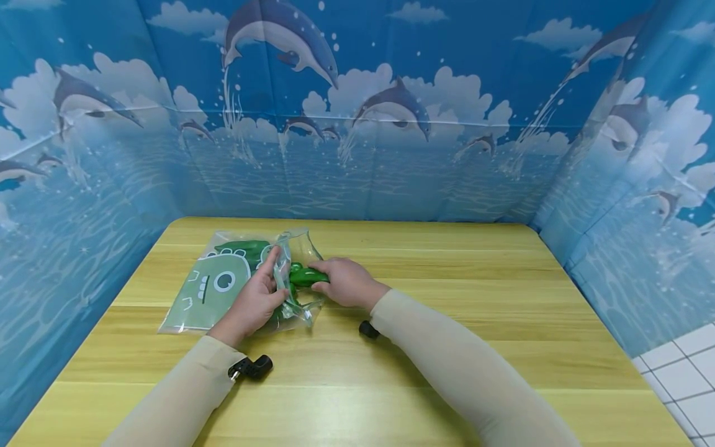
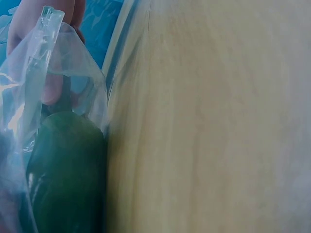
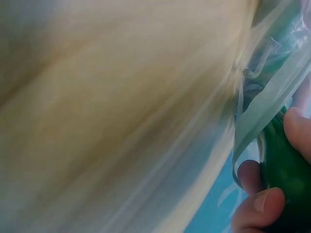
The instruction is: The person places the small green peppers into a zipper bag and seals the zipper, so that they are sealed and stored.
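A clear zip bag (image 1: 192, 310) with a green one-eyed cartoon face lies on the left half of the table, its mouth toward the right. My left hand (image 1: 254, 304) holds the bag near its mouth, thumb on the near side of the rim. Long green peppers (image 1: 251, 246) show through the plastic at the far side. My right hand (image 1: 349, 282) pinches a glossy green pepper (image 1: 309, 277) at the bag's mouth; in the right wrist view, fingers and thumb lie around this pepper (image 3: 284, 165) beside the pale bag rim (image 3: 272, 109). Bag film covers a green pepper (image 2: 68, 170) in the left wrist view.
The wooden table (image 1: 475, 298) extends to the right of the bag. A blue dolphin-print curtain (image 1: 363, 174) stands along its back and sides. Black wrist devices (image 1: 251, 367) sit at both cuffs. White floor tiles (image 1: 687, 366) show at the lower right.
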### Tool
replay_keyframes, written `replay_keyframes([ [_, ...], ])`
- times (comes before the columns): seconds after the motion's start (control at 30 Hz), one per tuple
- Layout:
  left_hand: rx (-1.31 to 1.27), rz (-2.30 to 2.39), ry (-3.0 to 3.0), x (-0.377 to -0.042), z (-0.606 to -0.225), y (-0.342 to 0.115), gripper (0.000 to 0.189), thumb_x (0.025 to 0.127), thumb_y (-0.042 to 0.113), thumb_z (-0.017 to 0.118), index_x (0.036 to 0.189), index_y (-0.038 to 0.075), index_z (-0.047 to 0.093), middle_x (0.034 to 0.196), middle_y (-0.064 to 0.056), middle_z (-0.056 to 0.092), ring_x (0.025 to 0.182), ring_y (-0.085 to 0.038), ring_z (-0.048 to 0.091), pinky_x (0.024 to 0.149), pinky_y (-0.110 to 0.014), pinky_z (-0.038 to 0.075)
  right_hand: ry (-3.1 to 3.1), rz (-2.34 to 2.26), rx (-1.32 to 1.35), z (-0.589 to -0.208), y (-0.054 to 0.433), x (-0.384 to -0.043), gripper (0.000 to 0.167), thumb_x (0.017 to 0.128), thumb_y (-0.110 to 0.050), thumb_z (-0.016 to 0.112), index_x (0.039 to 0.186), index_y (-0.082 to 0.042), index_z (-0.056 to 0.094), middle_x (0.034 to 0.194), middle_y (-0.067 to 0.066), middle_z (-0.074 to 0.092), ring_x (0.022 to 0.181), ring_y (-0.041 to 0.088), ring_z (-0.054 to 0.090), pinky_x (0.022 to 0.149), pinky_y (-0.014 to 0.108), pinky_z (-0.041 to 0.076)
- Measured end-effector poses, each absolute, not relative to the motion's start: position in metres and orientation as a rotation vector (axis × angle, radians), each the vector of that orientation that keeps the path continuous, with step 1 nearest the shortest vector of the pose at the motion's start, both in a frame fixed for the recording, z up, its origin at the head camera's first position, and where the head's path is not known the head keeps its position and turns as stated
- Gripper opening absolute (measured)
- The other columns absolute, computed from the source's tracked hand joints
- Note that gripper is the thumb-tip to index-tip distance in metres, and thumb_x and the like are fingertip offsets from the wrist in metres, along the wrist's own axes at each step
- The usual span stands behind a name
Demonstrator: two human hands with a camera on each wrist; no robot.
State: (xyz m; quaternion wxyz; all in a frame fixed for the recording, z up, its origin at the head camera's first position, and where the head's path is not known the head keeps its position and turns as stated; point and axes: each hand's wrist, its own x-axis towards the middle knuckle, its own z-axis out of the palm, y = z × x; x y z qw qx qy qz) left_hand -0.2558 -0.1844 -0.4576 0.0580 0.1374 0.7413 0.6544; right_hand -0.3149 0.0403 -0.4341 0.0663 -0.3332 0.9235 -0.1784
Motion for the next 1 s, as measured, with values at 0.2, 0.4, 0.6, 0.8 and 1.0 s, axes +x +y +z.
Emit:
replay_keyframes([
  [0.2,0.420,1.979,2.250,-0.256,-0.458,-0.184,0.095,0.101,-0.012,0.047,0.170,0.021,-0.010,0.178,-0.011,-0.002,0.163,-0.033,0.015,0.106,-0.021,0.048,2.805,-0.506,-0.991,-0.435,0.037,-0.315,0.058,0.105,-0.038,0.065,0.158,-0.022,0.051,0.137,0.005,0.071,0.116,0.021,0.069,0.099,0.041,0.056],
  [0.4,0.430,1.979,2.242,-0.256,-0.461,-0.186,0.094,0.102,-0.012,0.046,0.170,0.021,-0.010,0.178,-0.014,0.000,0.162,-0.036,0.015,0.106,-0.022,0.048,2.818,-0.457,-0.969,-0.436,0.033,-0.314,0.059,0.105,-0.040,0.064,0.159,-0.024,0.049,0.136,0.007,0.069,0.115,0.020,0.068,0.097,0.040,0.056],
  [0.6,0.445,1.995,2.223,-0.256,-0.461,-0.186,0.095,0.102,-0.012,0.045,0.170,0.021,-0.011,0.178,-0.015,0.001,0.162,-0.036,0.016,0.105,-0.021,0.049,2.818,-0.454,-0.950,-0.438,0.031,-0.315,0.060,0.105,-0.040,0.064,0.160,-0.024,0.048,0.138,0.007,0.068,0.117,0.021,0.067,0.097,0.041,0.056],
  [0.8,0.438,2.000,2.219,-0.255,-0.460,-0.185,0.095,0.101,-0.012,0.046,0.170,0.022,-0.011,0.178,-0.011,0.001,0.162,-0.034,0.017,0.103,-0.018,0.050,2.811,-0.472,-0.953,-0.438,0.031,-0.314,0.060,0.106,-0.036,0.064,0.161,-0.023,0.047,0.138,0.008,0.067,0.115,0.020,0.067,0.098,0.041,0.056],
  [1.0,0.446,2.006,2.224,-0.256,-0.460,-0.185,0.095,0.101,-0.013,0.046,0.170,0.019,-0.010,0.178,-0.012,-0.001,0.162,-0.035,0.017,0.103,-0.019,0.050,2.789,-0.457,-0.958,-0.437,0.029,-0.314,0.063,0.106,-0.025,0.059,0.165,-0.025,0.039,0.141,0.013,0.062,0.104,0.019,0.064,0.094,0.039,0.057],
])
